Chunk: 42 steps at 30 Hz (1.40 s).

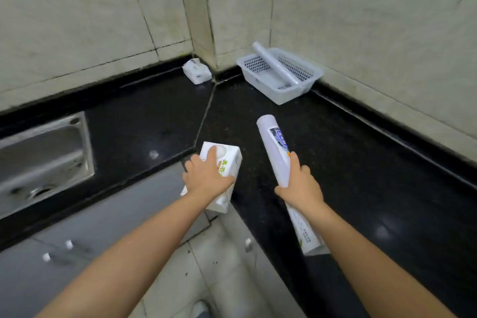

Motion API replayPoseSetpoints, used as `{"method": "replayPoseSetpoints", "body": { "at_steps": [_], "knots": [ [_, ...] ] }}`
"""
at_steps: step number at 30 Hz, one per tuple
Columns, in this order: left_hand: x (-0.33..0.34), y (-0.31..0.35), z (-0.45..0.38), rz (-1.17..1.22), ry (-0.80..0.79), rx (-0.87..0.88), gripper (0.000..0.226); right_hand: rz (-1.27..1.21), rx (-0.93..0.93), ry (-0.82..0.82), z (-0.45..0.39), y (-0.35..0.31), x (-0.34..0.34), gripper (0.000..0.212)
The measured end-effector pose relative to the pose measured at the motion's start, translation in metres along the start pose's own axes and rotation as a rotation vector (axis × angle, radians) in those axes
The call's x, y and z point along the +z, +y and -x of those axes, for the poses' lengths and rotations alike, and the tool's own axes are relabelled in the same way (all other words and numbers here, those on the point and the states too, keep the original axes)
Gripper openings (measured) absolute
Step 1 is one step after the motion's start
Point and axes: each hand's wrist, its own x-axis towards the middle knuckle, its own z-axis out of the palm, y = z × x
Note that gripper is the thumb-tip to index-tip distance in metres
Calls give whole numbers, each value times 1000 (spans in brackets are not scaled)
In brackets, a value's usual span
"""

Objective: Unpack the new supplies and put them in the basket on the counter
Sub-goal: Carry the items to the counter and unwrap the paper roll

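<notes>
**Both hands holding supplies over a black counter**

The left hand (206, 175) is wrapped over a white rectangular tissue pack with green and orange print (222, 162), fingers closed across its top face. The right hand (300, 187) is clamped around the middle of a long white plastic-wrapped roll with a blue label (273, 142). That roll's long axis runs from near the person's body up and slightly left, its far end pointing toward the back corner. The tissue pack's long axis also runs away from the person, tilted slightly right.

A white perforated plastic basket (307, 90) sits on the glossy black stone counter (361, 162) against the right wall. One more white roll (276, 64) lies diagonally in it, its far end propped on the back rim. A second white tissue pack (196, 72) rests in the corner, left of the basket. Two rolls, two packs, one basket. A steel sink (46, 152) lies at the left.
</notes>
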Motion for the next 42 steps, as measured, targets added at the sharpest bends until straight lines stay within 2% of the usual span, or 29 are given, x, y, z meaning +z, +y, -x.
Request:
{"method": "replayPoseSetpoints", "body": {
  "at_steps": [7,17,24,30,36,42],
  "knots": [
    [-60,-104,-132,-67,2,-45,72,11,-3,-37,-87,-135,41,90],
    [-89,-174,-283,-132,22,-190,77,34,-34,-176,-209,-248,95,84],
    [-93,-190,-368,-162,42,-278,79,61,-66,-289,-302,-292,128,85],
    [-85,-187,-423,-146,15,-296,82,70,-70,-270,-346,-317,153,86],
    [-62,-208,-432,-176,-17,-318,83,122,-40,-252,-355,-314,172,84],
    [-62,-209,-432,-202,-5,-213,80,109,-48,-249,-353,-312,169,89]
  ]
}}
